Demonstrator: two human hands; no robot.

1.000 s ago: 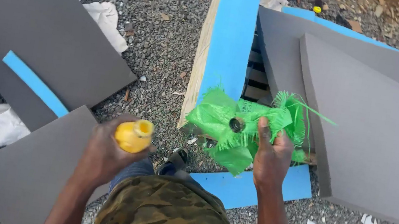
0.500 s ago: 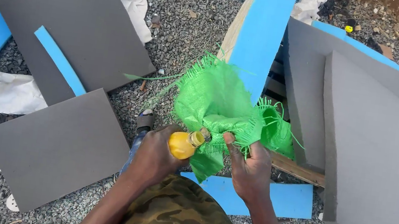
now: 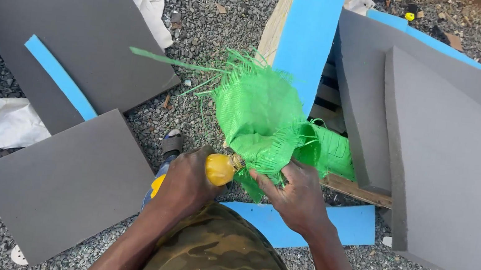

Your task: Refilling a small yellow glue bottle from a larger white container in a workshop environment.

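Your left hand (image 3: 184,180) clenched round yellow bottle (image 3: 220,169), nozzle touching green mesh cloth (image 3: 262,116), your right hand (image 3: 297,196) pinching the cloth's frayed edge, just beside bottle

My left hand (image 3: 184,180) grips 1 package, a small yellow bottle (image 3: 218,169), its neck pushed into the frayed green woven sack (image 3: 262,116) that my right hand (image 3: 297,196) pinches. No labels, signs or screens show.
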